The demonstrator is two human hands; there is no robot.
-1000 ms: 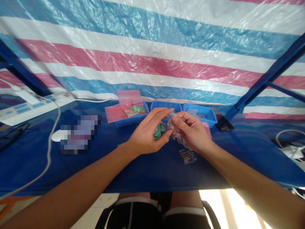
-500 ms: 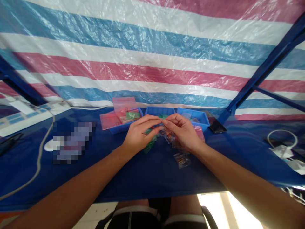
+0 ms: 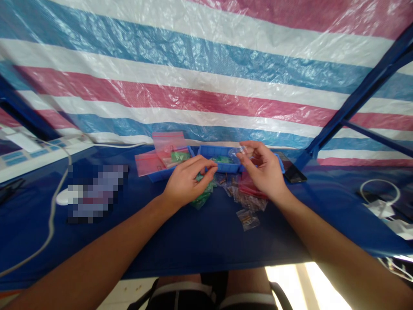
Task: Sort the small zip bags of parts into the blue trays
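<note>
My right hand (image 3: pixel 262 168) is raised over the right side of the bins, its thumb and fingers pinching a clear plastic bag (image 3: pixel 235 151). My left hand (image 3: pixel 189 178) hovers in front of the middle blue bin (image 3: pixel 209 150), thumb and fingertips pressed together; anything between them is too small to see. Below the left hand lies a pile of green bags (image 3: pixel 203 198). A heap of small clear bags (image 3: pixel 248 200) sits under the right hand, partly beneath a pink bag (image 3: pixel 250 185). One clear bag with brass-coloured pieces (image 3: pixel 248 219) lies nearer me.
Pink zip bags (image 3: pixel 167 142) and a green packet rest in the left blue bin (image 3: pixel 161 175). My right hand partly hides the right bin. A dark phone (image 3: pixel 292 169) lies beyond it. At left are a white mouse (image 3: pixel 63 197), a pixelated item and a cable (image 3: pixel 53 215).
My hands have parted. The right hand has moved right and up with the clear bag, uncovering the pink bag and clear heap; the left has shifted slightly left.
</note>
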